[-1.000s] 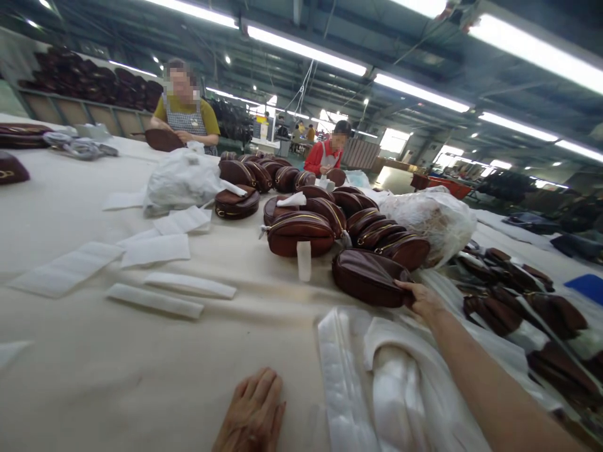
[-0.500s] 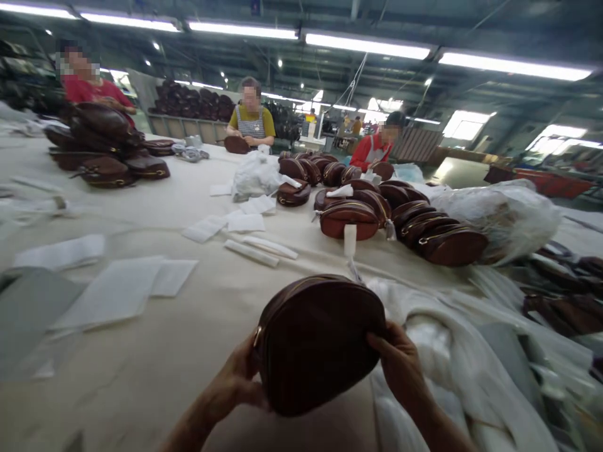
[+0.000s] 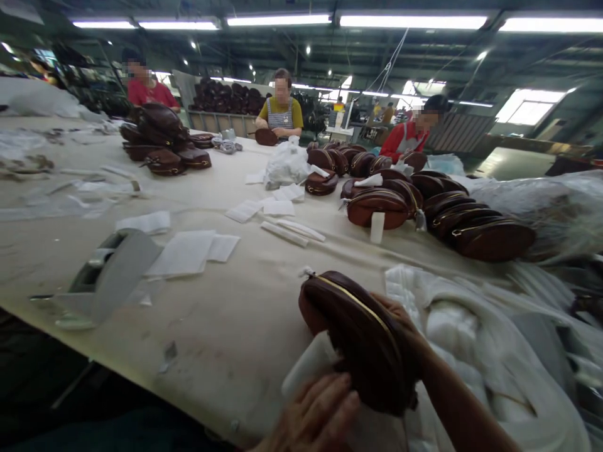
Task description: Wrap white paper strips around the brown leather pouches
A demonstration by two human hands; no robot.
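one bag (image 3: 358, 333) over the bench (image 3: 202, 339): our right hand (image 3: 400, 320) grips its side, left (image 3: 320, 408) is by the white strip (image 3: 308, 364), fingers together.

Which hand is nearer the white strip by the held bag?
Left. The left hand is close beside the white strip, fingers overlapping it in view; contact unclear. The right hand is farther, across the bag, holding its side.
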